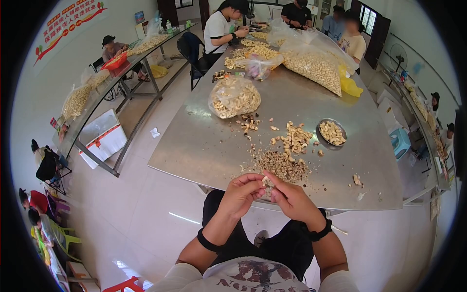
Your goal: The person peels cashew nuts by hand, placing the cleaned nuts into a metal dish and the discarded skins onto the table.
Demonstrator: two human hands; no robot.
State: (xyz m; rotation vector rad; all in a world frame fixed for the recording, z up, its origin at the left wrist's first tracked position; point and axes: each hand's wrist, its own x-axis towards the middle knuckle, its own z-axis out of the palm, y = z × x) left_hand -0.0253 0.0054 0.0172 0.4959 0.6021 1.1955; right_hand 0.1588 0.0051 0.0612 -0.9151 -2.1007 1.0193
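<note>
WRITING: red Chinese characters on the white wall banner, too small to read | HANDS: left hand and right hand meet at the near edge of the steel table, fingertips pinched shut on one small pale cashew nut between them | NEARBY: brown shell scrap pile just beyond; round metal bowl of kernels farther right
</note>
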